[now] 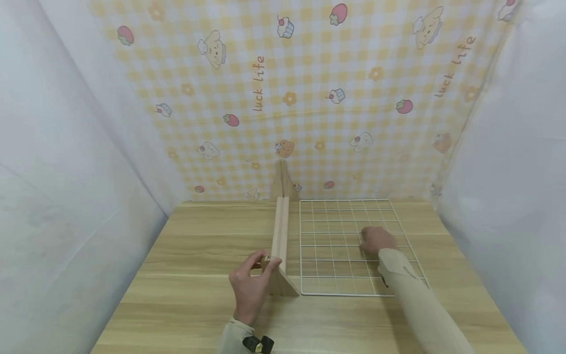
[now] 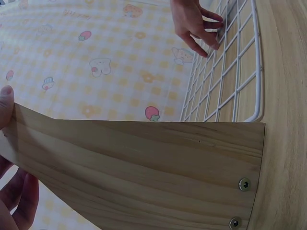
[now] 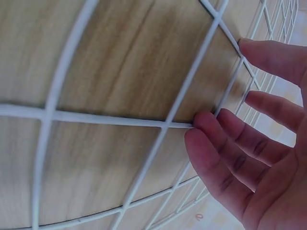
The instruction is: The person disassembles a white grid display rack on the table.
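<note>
My left hand [image 1: 252, 285] pinches the narrow upper end of a tapered wooden end board [image 2: 139, 158]. Two bolt heads [image 2: 244, 184] show near that board's wide end, down by the tabletop. The board belongs to a wooden stand, whose long pale slats [image 1: 280, 231] run away from me to a matching far end board [image 1: 282, 182]. To the right of the stand lies a white wire grid [image 1: 336, 294], flat on the table. My right hand [image 1: 378, 240] is over the grid's right half, fingers loosely bent and spread, with fingertips [image 3: 199, 136] right at the wires.
The wood-grain tabletop [image 1: 199, 246] spreads out on both sides of the stand. Behind it hangs a yellow checked cloth [image 1: 292, 123] with cartoon prints. White sheets close off the left side [image 1: 79, 172] and the right side [image 1: 508, 172].
</note>
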`<state>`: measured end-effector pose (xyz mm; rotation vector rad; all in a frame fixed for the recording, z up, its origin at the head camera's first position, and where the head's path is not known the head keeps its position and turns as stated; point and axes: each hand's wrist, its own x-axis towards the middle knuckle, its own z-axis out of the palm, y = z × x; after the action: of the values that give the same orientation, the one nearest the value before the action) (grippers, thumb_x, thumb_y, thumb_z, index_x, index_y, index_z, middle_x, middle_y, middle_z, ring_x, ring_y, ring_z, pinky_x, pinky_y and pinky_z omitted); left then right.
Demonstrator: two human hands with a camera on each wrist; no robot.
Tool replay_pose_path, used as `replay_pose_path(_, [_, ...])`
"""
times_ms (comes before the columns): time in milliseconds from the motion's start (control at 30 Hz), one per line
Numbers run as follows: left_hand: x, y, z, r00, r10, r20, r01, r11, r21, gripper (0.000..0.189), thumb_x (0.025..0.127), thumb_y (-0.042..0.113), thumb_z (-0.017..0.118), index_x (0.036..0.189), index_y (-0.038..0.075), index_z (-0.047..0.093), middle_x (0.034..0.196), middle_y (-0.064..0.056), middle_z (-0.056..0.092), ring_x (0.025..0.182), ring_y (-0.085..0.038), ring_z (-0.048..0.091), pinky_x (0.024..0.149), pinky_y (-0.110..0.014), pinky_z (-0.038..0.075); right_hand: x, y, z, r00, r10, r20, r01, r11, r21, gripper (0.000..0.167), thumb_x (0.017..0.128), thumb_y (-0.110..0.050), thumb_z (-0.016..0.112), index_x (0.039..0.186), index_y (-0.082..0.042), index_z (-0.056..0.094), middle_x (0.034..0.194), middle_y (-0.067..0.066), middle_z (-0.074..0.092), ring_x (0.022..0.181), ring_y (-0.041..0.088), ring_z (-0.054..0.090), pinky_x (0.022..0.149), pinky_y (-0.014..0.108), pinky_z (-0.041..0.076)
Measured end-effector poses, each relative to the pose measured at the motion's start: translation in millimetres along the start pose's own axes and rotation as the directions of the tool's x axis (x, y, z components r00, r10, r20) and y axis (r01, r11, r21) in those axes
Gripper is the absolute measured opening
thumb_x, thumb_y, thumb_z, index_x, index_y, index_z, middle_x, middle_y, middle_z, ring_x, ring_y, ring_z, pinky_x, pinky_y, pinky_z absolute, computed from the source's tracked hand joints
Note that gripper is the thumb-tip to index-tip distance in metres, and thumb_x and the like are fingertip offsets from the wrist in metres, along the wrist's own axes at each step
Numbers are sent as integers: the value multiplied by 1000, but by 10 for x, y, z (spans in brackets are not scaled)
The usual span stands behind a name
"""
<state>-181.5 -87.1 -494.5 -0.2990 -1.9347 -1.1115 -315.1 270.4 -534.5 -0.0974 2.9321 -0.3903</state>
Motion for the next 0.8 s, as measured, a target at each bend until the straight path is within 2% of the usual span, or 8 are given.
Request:
replay_pose_path(100, [-1,-7,0,1000,3,-3,-3,1000,4,28,69,18,91,90,8,76,85,-6,80,68,-19,73,64,-18,58,13,12,27,1000,0,2,0,1000,-6,55,83,-23,70,132,-1,60,122,27,69,101,43,69,71,50,61])
replay_pose_path(267, [0,-8,12,1000,12,-8,-12,1000,-4,29,67,13,91,91,9,75,85,-5,79,69,-18,73,65,-18,58,32,33,74,1000,8,-7,-8,1000,-6,54,82,-25,71,131,-2,61,120,25,70,101,43,69,72,50,61])
replay_pose_path(367, [-5,29,-1,993,-97,60,100,994,-42,24,72,14,90,91,13,75,85,-2,79,71,-13,70,67,-19,57,32,67,80,1000,4,5,-4,1000,4,50,83,-27,73,125,-2,63,113,22,72,93,38,70,68,48,60])
replay_pose_path(433, [22,64,-49,956,-246,160,262,962,-82,17,79,18,86,92,15,75,87,1,77,75,-7,67,70,-19,55,19,84,70,1000,6,13,-6,1000,12,47,84,-29,73,122,-3,64,112,19,73,91,34,70,67,46,60])
replay_pose_path(500, [89,69,-119,886,-379,268,418,902,-107,9,89,23,78,94,16,75,90,1,77,80,-5,66,74,-20,54,-7,76,37,1000,5,22,-6,1000,26,47,86,-31,73,122,-2,64,114,20,72,95,35,70,71,48,60])
replay_pose_path(567, [186,24,-191,823,-446,352,506,857,-98,14,96,28,69,97,15,75,95,-1,77,86,-8,68,78,-21,55,-37,39,-9,1000,4,19,-5,999,42,49,90,-32,71,127,-1,62,121,23,70,103,41,68,78,52,60])
replay_pose_path(700, [372,-192,-254,792,-425,438,473,881,-1,24,103,34,58,109,16,73,110,-5,77,99,-22,73,87,-34,60,-67,-67,-116,1000,-21,-14,22,996,87,55,96,-34,64,139,0,54,133,28,62,119,49,61,93,61,55])
replay_pose_path(800, [470,-393,-238,774,-398,493,382,914,138,33,103,39,57,127,20,67,131,-8,70,113,-34,69,97,-50,58,-45,-170,-165,996,-59,-71,64,995,78,59,99,-36,58,144,0,48,138,29,59,125,51,56,98,64,51])
